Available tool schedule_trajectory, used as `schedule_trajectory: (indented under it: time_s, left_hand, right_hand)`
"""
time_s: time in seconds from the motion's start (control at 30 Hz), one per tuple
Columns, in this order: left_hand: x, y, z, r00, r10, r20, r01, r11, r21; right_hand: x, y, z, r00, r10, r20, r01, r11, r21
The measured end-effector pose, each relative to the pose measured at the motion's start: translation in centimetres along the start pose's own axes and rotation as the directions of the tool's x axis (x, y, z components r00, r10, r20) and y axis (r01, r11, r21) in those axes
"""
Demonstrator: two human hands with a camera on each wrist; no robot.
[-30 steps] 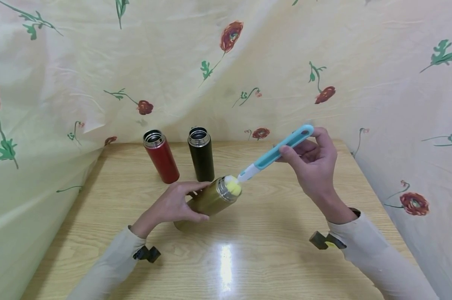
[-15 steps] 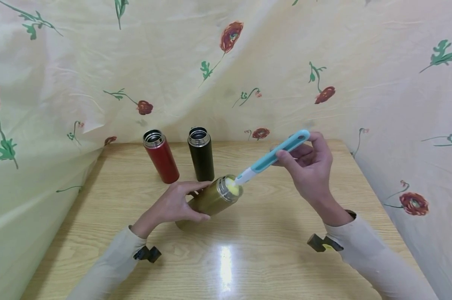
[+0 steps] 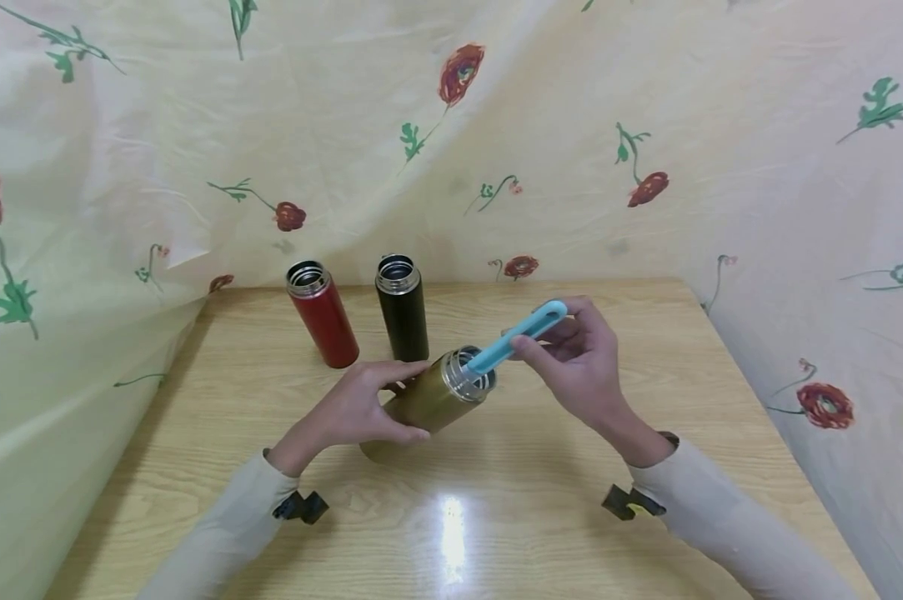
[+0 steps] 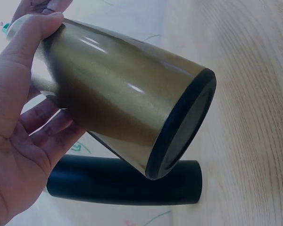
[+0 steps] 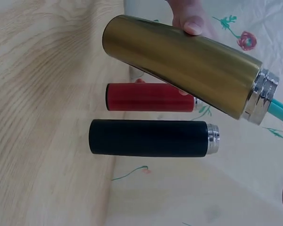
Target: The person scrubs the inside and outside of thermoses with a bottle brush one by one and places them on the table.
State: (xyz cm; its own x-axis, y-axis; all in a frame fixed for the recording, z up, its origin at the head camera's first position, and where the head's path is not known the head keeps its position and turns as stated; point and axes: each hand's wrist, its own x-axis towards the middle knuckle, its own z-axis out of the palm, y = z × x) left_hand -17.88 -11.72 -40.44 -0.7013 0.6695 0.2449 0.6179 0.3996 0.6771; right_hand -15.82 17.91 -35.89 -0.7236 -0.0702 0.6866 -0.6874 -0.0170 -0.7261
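Note:
My left hand (image 3: 368, 406) grips a gold vacuum flask (image 3: 432, 400) around its body, holding it tilted with the open steel mouth toward the right. The left wrist view shows the flask's black base (image 4: 184, 125) raised off the table. Between thumb and fingers, my right hand (image 3: 579, 367) pinches the blue handle (image 3: 514, 337) of a bottle brush. The handle's lower end enters the flask's mouth, and the brush's sponge head is hidden inside. In the right wrist view the steel neck (image 5: 262, 96) has the handle slanting out of it.
A red flask (image 3: 323, 321) and a black flask (image 3: 403, 312) stand upright, lidless, at the back of the wooden table (image 3: 271, 533), just beyond my left hand. A floral curtain (image 3: 331, 125) hangs behind the table and along both sides.
My right hand has moved down and left, pushing the brush into the gold flask. The yellow-and-white sponge head has gone from sight. The flask has shifted slightly right.

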Motion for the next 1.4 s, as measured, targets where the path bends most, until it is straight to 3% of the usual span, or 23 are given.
schedule_trajectory:
  time_s: [0.9,1.4]
  left_hand:
    - [-0.4,-0.9,0.2,1.0,0.014,-0.022,-0.013,0.998,0.063]
    - [-1.1,-1.5,-0.4,0.999,-0.042,0.03,0.04,0.998,0.039]
  right_hand:
    - [-0.3,0.4,0.8,0.994,0.028,-0.108,-0.03,1.0,-0.01]
    - [0.6,-0.2,0.0,0.988,0.011,-0.156,0.008,0.993,0.122]
